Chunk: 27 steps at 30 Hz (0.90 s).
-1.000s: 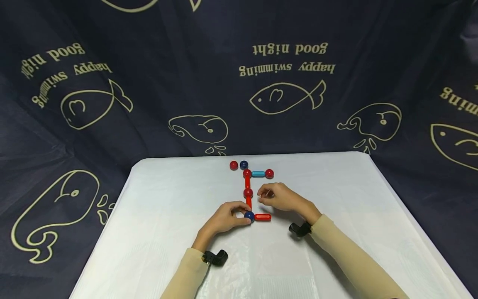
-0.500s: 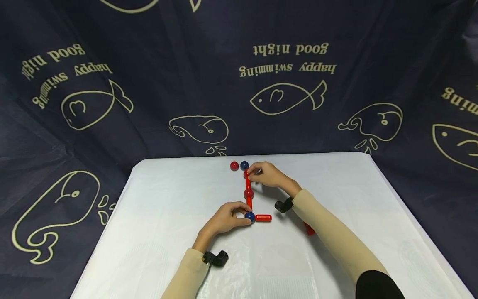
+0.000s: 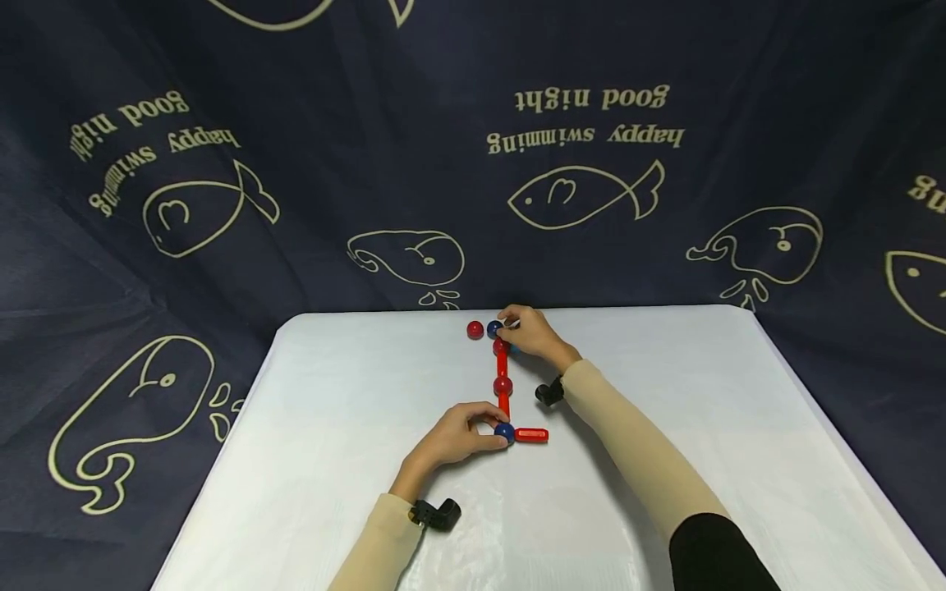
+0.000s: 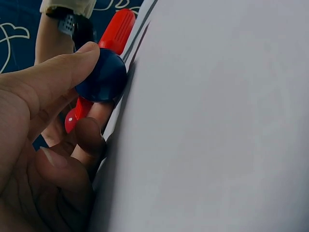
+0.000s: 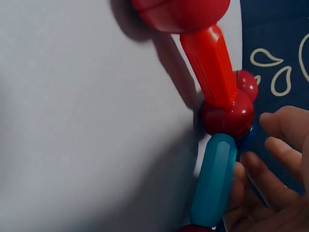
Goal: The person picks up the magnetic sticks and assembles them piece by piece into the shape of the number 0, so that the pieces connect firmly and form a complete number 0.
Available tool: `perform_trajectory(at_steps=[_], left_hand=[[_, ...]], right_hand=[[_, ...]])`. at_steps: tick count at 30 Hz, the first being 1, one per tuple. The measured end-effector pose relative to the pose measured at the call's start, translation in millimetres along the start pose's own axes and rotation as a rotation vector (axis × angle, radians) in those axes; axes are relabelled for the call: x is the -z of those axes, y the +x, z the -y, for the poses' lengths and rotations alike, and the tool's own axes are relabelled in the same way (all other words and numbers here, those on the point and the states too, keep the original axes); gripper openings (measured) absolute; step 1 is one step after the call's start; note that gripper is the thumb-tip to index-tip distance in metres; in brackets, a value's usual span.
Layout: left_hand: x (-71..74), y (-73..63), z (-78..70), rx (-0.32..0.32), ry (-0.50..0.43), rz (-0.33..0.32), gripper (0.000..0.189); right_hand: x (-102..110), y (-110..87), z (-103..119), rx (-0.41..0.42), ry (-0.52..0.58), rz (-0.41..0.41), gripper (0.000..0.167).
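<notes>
My left hand (image 3: pixel 461 435) pinches a blue ball (image 3: pixel 505 432) between thumb and fingers, close to the table. A red rod (image 3: pixel 531 436) sticks out from this ball to the right. Another red rod (image 3: pixel 504 405) runs back from it to a red ball (image 3: pixel 502 386), then on to a farther red ball (image 5: pixel 227 116). From that farther ball a teal rod (image 5: pixel 215 181) extends, mostly hidden by my right hand in the head view. My right hand (image 3: pixel 534 335) has thumb and fingers spread around a second blue ball (image 3: pixel 494 329); contact is unclear.
A loose red ball (image 3: pixel 475 330) lies left of the far blue ball, near the back edge of the white table (image 3: pixel 369 369). A dark cloth with fish drawings (image 3: pixel 414 148) hangs behind. My right sleeve (image 3: pixel 636 443) crosses the table's right side.
My right hand has moved back and slightly left, past the teal rod, to the far blue ball. My left hand keeps its hold on the near blue ball. The head view has shifted slightly.
</notes>
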State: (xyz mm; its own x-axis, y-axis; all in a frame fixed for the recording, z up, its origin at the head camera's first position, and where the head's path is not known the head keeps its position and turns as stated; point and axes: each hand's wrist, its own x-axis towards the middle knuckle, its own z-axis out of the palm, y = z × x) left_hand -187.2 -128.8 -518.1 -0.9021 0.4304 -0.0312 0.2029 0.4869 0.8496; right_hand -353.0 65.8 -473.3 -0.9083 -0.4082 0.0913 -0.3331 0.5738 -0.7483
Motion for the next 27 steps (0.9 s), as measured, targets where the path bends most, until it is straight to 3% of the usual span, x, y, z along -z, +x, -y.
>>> perform_trajectory(at_steps=[12, 27], left_hand=[[-0.3, -0.4, -0.4, -0.003, 0.007, -0.005, 0.027], [-0.5, -0.9, -0.8, -0.008, 0.020, -0.008, 0.028]], right_hand=[[-8.9, 15.1, -5.8, -0.074, -0.055, 0.006, 0.038], [-8.3, 14.7, -4.7, -0.107, -0.040, 0.006, 0.034]])
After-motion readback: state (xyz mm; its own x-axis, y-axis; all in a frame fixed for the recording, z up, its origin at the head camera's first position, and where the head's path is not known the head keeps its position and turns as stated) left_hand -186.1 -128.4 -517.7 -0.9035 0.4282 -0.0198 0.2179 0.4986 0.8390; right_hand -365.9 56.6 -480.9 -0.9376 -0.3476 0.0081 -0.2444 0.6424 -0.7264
